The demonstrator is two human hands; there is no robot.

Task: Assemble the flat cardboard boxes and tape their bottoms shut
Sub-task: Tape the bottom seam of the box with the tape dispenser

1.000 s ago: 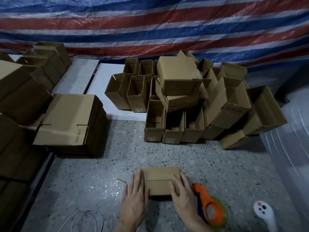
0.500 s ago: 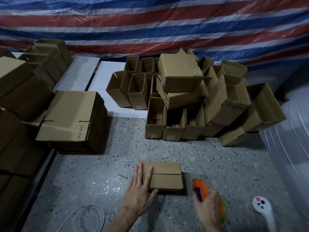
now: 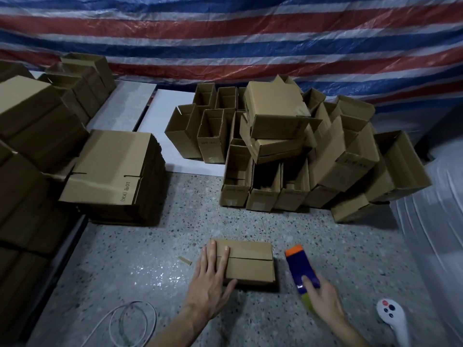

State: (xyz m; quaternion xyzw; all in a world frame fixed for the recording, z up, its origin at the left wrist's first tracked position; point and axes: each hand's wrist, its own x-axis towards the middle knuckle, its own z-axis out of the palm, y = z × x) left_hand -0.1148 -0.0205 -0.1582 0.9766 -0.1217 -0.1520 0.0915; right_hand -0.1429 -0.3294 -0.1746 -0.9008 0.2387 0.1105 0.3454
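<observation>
Dim, flat indoor light, murky shadow on the left, wide-angle bowing at the edges, slight motion blur.

Small brown cardboard box (image 3: 246,262), lying at 6 o'clock, upper flaps folded shut with the dark centre seam showing. Orange-and-blue tape dispenser (image 3: 302,267) just off its 3 o'clock side, not touching it, gripped at the near end, orange tip pointing toward 12 o'clock. Stack of flat boxes (image 3: 110,169) at 9 o'clock; heap of assembled boxes (image 3: 288,146), many tipped with open mouths showing, at 1 o'clock.

Striped tarp wall (image 3: 225,33), speckled terrazzo floor (image 3: 150,259)
</observation>
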